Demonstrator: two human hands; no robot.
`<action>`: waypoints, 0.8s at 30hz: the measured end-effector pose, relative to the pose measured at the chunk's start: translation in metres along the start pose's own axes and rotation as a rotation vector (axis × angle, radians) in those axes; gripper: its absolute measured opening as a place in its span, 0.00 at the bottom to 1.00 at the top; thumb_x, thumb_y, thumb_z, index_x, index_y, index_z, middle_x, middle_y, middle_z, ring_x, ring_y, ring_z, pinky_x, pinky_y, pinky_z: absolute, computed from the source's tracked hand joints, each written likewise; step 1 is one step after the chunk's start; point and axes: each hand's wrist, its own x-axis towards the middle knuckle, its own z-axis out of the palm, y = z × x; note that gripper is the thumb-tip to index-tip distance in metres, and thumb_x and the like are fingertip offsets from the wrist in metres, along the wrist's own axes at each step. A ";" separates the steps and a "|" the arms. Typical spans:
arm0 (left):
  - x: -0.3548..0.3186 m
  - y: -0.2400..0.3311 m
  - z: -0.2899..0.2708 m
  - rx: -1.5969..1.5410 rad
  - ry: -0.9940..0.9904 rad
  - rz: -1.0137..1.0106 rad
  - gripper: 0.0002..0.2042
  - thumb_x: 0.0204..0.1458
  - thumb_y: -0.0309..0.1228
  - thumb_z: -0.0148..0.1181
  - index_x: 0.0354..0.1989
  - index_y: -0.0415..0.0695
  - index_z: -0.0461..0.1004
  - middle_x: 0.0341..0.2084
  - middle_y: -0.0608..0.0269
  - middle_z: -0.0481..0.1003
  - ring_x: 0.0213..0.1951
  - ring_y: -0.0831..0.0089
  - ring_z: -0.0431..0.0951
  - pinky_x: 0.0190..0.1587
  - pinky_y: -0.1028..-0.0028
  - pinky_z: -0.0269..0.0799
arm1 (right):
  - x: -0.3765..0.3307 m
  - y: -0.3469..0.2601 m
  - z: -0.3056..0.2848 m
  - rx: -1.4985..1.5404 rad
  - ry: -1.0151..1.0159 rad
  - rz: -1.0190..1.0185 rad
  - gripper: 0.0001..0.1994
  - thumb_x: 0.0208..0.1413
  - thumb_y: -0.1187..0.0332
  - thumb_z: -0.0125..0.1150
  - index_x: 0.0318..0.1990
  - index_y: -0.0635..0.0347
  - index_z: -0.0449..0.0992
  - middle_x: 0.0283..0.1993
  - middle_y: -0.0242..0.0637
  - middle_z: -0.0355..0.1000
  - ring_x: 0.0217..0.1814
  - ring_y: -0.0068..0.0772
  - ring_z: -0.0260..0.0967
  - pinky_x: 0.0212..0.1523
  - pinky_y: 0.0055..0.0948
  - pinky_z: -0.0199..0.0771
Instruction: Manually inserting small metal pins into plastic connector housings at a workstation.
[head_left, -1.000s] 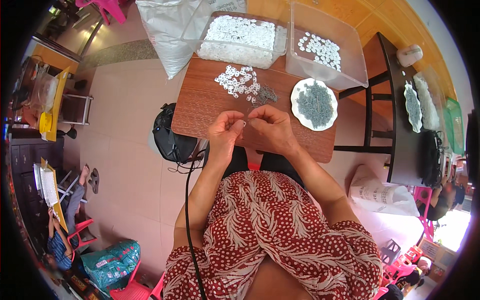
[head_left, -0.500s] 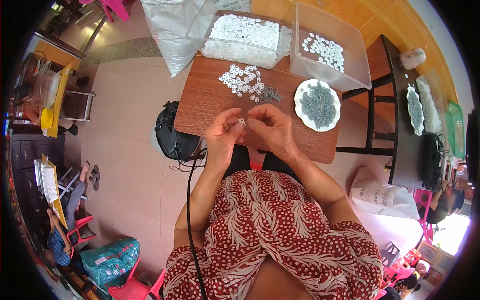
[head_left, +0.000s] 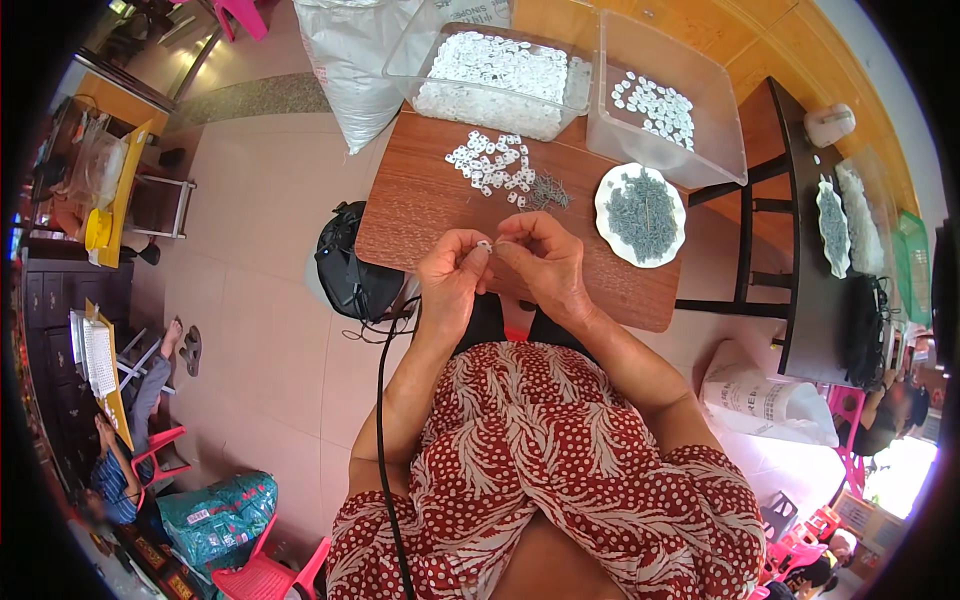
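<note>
Above the near edge of the brown wooden table (head_left: pixel 400 222), my left hand (head_left: pixel 452 272) pinches a small white plastic piece (head_left: pixel 484 246) between thumb and fingertips. My right hand (head_left: pixel 548 265) meets it from the right, thumb and forefinger pressed together. Whatever those right fingertips grip is too small to make out. Just beyond the hands lies a loose pile of white plastic pieces with holes (head_left: pixel 487 162). Beside that pile is a small heap of thin grey screw-like pins (head_left: pixel 549 191). More grey pins (head_left: pixel 640 215) fill a scalloped white plate (head_left: pixel 607 238) to the right.
Two clear plastic tubs stand at the far edge: one full of white pieces (head_left: pixel 490 85), one (head_left: pixel 700 160) with fewer. A black backpack (head_left: pixel 355 262) is left of the table, and a black cable (head_left: pixel 380 430) runs past my left arm. A dark side table (head_left: pixel 815 290) stands right.
The white piece has turned between my fingertips, so its holes show less. Both hands stay together in nearly the same place; the whole view has shifted slightly.
</note>
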 end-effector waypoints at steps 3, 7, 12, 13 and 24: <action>0.000 0.001 0.000 0.005 0.011 -0.008 0.03 0.54 0.24 0.51 0.33 0.38 0.69 0.24 0.68 0.69 0.22 0.83 0.66 0.22 0.84 0.61 | -0.001 -0.003 0.001 -0.007 -0.002 0.014 0.09 0.48 0.78 0.60 0.38 0.65 0.72 0.32 0.28 0.70 0.32 0.13 0.65 0.33 0.14 0.67; 0.000 -0.002 -0.002 0.044 0.012 0.009 0.03 0.54 0.24 0.52 0.33 0.38 0.69 0.24 0.69 0.69 0.22 0.84 0.65 0.22 0.84 0.60 | -0.002 -0.002 0.004 -0.008 0.008 -0.001 0.09 0.48 0.78 0.60 0.38 0.65 0.72 0.31 0.28 0.70 0.31 0.13 0.64 0.33 0.14 0.67; 0.001 -0.004 -0.004 0.051 0.023 0.022 0.03 0.54 0.26 0.53 0.32 0.40 0.69 0.22 0.72 0.68 0.21 0.86 0.65 0.21 0.86 0.59 | -0.001 -0.001 0.006 0.006 0.006 0.018 0.08 0.48 0.78 0.59 0.38 0.65 0.72 0.31 0.27 0.70 0.31 0.12 0.64 0.32 0.14 0.67; 0.001 -0.004 -0.004 0.051 0.023 0.014 0.03 0.54 0.25 0.53 0.32 0.40 0.69 0.23 0.72 0.68 0.22 0.86 0.65 0.22 0.86 0.59 | -0.001 0.000 0.007 0.005 0.004 0.019 0.08 0.48 0.78 0.59 0.38 0.65 0.72 0.31 0.27 0.70 0.31 0.12 0.64 0.32 0.14 0.67; 0.007 -0.035 -0.014 0.526 0.150 0.460 0.01 0.53 0.20 0.51 0.31 0.39 0.69 0.23 0.70 0.68 0.22 0.86 0.63 0.23 0.86 0.60 | 0.006 0.013 0.013 -0.083 -0.042 -0.033 0.07 0.49 0.78 0.57 0.37 0.65 0.71 0.30 0.27 0.69 0.29 0.12 0.63 0.29 0.14 0.67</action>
